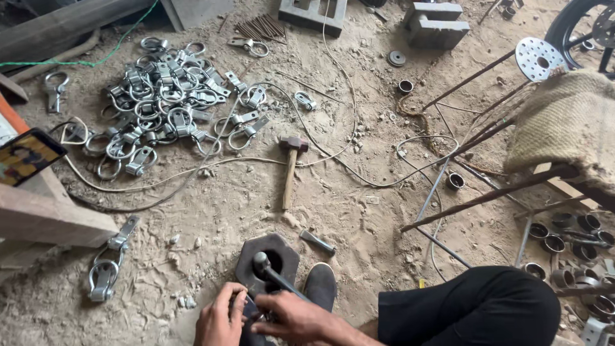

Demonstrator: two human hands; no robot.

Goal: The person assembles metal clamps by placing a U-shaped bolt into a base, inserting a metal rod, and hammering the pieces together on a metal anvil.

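Observation:
A dark hexagonal metal block [282,247] with a round hole lies on the sandy ground in front of me. A dark metal rod [277,275] with a rounded head stands in the hole and slants back toward my hands. My left hand [221,315] and my right hand [289,318] are closed together around the rod's lower end and a small metal part that my fingers hide. My shoe [320,285] rests just right of the block.
A wooden-handled hammer [291,166] lies ahead. A pile of several metal ring clamps [160,106] sits at the far left, one clamp [109,269] near left. Rusty rods [474,198], wire, small metal cups [564,234], a burlap-covered seat [570,122] and a phone [25,156] surround me.

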